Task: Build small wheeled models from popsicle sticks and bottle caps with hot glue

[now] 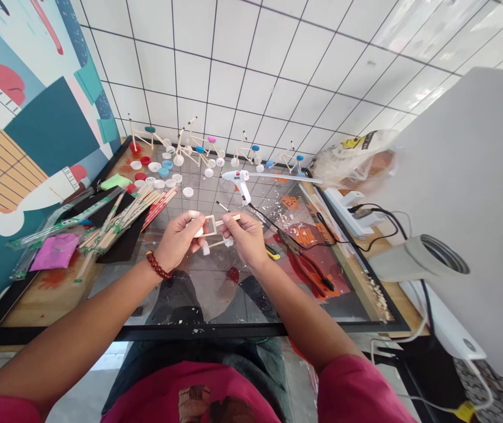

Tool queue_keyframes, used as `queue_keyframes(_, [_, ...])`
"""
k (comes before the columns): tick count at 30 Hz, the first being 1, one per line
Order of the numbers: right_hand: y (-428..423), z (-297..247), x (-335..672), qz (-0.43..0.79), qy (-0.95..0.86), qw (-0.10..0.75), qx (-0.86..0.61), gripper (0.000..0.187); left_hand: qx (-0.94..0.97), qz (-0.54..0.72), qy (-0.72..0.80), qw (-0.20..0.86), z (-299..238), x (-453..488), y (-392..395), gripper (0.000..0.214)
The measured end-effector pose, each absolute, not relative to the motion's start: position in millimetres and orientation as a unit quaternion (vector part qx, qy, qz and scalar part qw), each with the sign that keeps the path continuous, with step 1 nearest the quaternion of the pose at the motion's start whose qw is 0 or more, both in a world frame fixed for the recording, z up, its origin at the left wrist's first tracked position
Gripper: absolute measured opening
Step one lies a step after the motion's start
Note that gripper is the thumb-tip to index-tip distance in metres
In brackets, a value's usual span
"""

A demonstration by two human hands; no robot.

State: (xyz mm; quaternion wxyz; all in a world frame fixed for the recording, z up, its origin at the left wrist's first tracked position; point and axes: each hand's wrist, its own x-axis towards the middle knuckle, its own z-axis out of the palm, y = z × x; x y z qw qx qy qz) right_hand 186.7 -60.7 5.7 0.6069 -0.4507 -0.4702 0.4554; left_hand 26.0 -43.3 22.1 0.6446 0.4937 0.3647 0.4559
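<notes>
A small frame of pale wooden sticks point(214, 225) is held up over the glass tabletop between my hands. My left hand point(181, 236), with a beaded bracelet at the wrist, pinches its left side, where whitish round pieces show at the fingers. The fingers of my right hand point(248, 236) are closed on a short wooden stick point(232, 217) at the frame's right side; whether stick and frame are joined, I cannot tell. Just below lie small white pieces and a thin stick, partly hidden by my fingers. Beyond my hands lies a white hot glue gun point(239, 183), its black cord trailing right.
Several stick models with bottle-cap wheels point(198, 150) stand along the tiled wall. Loose bottle caps point(163, 171) and a bundle of chopsticks point(123, 220) lie left. Red-handled pliers point(308, 267), wood shavings and a power strip point(352, 211) are on the right.
</notes>
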Motion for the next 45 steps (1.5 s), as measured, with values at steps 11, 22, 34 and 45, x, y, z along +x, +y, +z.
queue_keyframes(11, [-60.0, 3.2, 184.5, 0.470, -0.460, 0.621, -0.426, 0.024, 0.485, 0.447, 0.353, 0.663, 17.6, 27.2, -41.1, 0.027])
queue_keyframes(22, [-60.3, 4.5, 183.0, 0.469, -0.461, 0.616, -0.434, 0.028, 0.478, 0.443, 0.359, 0.668, 18.8, 27.4, -41.7, 0.028])
queue_keyframes(34, [-59.8, 0.3, 183.0, 0.466, -0.471, 0.610, -0.435, 0.025, 0.476, 0.447, 0.351, 0.671, 17.5, 27.1, -40.8, 0.029])
queue_keyframes(45, [-63.3, 7.4, 185.4, 0.481, -0.461, 0.609, -0.430, 0.039, 0.453, 0.458, 0.360, 0.674, 22.8, 25.0, -40.0, 0.027])
